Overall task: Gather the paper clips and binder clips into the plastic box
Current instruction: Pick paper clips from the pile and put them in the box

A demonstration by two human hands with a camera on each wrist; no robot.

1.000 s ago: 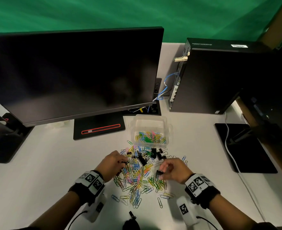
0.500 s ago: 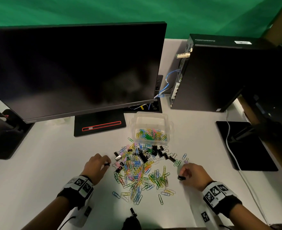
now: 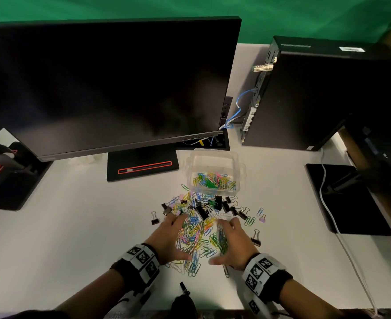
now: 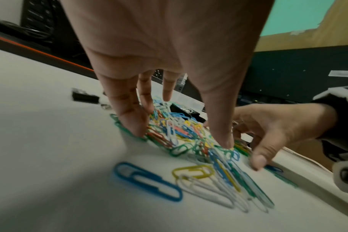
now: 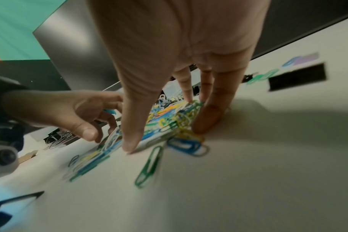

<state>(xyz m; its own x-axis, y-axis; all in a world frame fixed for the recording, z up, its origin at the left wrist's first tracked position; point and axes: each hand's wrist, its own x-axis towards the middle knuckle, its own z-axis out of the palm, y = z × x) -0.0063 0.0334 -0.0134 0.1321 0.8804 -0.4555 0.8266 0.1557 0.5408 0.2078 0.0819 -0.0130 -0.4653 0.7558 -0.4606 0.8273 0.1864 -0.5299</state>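
Observation:
A loose pile of coloured paper clips (image 3: 198,231) lies on the white desk in front of the clear plastic box (image 3: 214,155), which holds several more clips. Black binder clips (image 3: 201,211) are mixed into the pile's far side. One lone binder clip (image 3: 155,219) lies to the pile's left and another lone binder clip (image 3: 256,238) lies to its right. My left hand (image 3: 179,236) and right hand (image 3: 219,241) flank the pile, with spread fingers pressing down on the clips. The left hand (image 4: 179,133) shows straight fingers on the paper clips (image 4: 181,130). The right hand (image 5: 165,130) does the same.
A large dark monitor (image 3: 111,84) on a black base (image 3: 141,162) stands behind the box. A black computer tower (image 3: 327,93) sits at the back right. A black pad (image 3: 346,199) and a white cable (image 3: 327,215) lie to the right, and another stand (image 3: 6,176) to the left.
Both hands let go of a black binder clip out at the pile's sides, then moved inward. They now press on the paper clips from both sides.

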